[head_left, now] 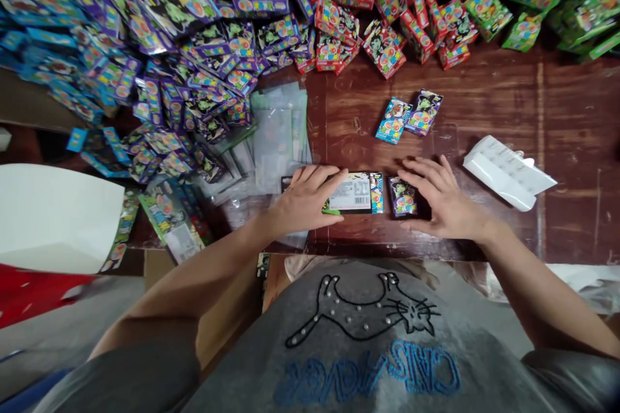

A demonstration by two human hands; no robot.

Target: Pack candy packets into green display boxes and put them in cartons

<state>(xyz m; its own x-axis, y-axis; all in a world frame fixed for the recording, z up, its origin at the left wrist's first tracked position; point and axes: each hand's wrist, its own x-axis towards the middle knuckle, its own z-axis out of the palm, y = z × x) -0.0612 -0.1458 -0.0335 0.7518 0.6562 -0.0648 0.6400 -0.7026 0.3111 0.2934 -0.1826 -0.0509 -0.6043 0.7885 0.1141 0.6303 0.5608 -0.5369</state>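
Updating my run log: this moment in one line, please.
left hand: on barcoded package | right hand: at small dark box | beyond: blue box, purple box

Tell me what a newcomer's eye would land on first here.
Likely the heap of small purple printed boxes at upper left, then red boxes and green boxes rightward. Next, near the front edge: left hand on a flat, white-labelled dark package, right hand at a small printed purple box.

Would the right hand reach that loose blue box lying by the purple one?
Probably yes: the right hand is close to the loose blue box, with only bare tabletop between them.
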